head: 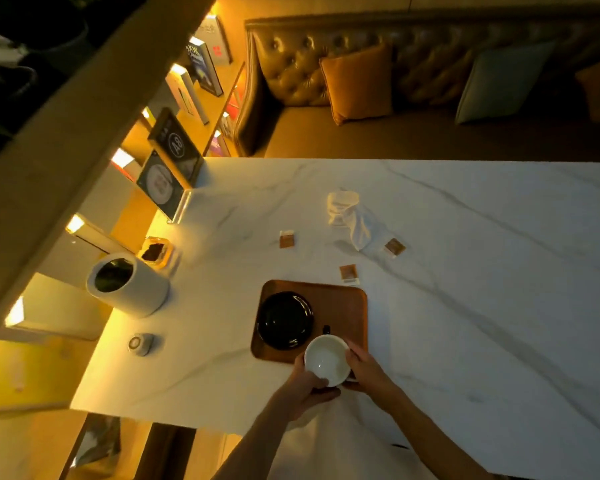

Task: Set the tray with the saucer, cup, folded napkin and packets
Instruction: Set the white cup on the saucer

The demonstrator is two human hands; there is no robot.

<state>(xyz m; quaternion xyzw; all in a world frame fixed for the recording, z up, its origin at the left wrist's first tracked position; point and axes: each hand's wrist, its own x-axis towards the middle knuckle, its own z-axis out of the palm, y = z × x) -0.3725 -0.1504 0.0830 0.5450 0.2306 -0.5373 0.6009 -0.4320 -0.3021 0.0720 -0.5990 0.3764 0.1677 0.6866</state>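
Note:
A brown wooden tray [352, 308] lies on the white marble table, with a black saucer [284, 320] on its left half. Both hands hold a cup [326, 358], white inside, over the tray's near edge: my left hand [307, 389] grips its near-left side and my right hand [364, 370] its right side. A crumpled white napkin [349, 216] lies farther back on the table. Three small brown packets lie loose: one [287, 239] left of the napkin, one [394, 246] to its right, one [348, 273] just beyond the tray.
A white cylindrical container [129, 284] and a small dish [155, 252] stand at the table's left edge, with a small round device [140, 343] nearer me. Framed signs [161, 183] and books line the shelf on the left. A cushioned sofa [430, 81] runs behind the table.

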